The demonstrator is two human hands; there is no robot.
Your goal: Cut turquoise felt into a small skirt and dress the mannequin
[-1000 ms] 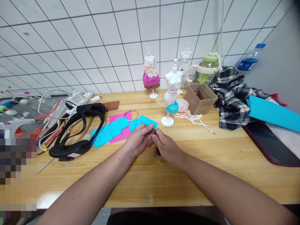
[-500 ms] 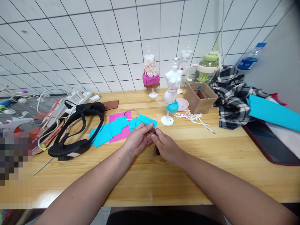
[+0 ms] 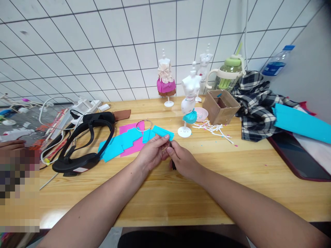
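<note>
My left hand (image 3: 151,153) and my right hand (image 3: 182,160) meet over the middle of the wooden table (image 3: 232,179), fingertips touching. The left fingers pinch a small pale item that I cannot make out. My right hand grips a thin dark tool (image 3: 173,164) whose end sticks out below the fist. Just beyond the hands lie turquoise paper pieces (image 3: 121,143) on a pink sheet (image 3: 134,144), with a thin wire ring (image 3: 144,124) beside them. A white mini mannequin with a turquoise skirt (image 3: 189,103) stands behind.
A black head strap (image 3: 85,141) lies at left by cables and tools. Two more mannequins (image 3: 165,81), a cardboard box (image 3: 221,106), a small pink bowl (image 3: 203,113), white paper scraps (image 3: 214,130), a green-lidded jug (image 3: 230,74), plaid cloth (image 3: 254,103) and a water bottle (image 3: 276,63) crowd the back right.
My hands stay pinched together in the same spot. The camera has tilted slightly, and another person's hand has come into view at the far left edge.
</note>
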